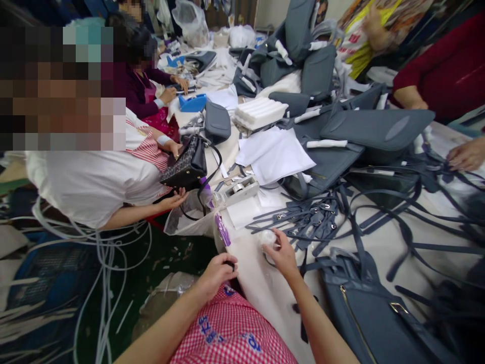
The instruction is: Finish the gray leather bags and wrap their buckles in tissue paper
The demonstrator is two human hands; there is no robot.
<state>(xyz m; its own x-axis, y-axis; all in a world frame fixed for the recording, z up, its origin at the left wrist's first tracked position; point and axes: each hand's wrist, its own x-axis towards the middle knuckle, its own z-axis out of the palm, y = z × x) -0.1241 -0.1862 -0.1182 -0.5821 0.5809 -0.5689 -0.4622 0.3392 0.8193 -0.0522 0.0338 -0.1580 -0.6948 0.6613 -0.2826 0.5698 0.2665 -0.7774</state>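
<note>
While straps [308, 218] lie near, fingers [281, 237] (right) hold plastic [267, 237].

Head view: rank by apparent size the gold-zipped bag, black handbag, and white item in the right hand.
1. Gold-zipped bag
2. Black handbag
3. White item in the right hand
The first is nearer the camera; true sizes unsure.

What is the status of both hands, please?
Left hand: closed on small dark object. Right hand: holding whitish translucent item. Dark straps heaped just beyond.
</note>
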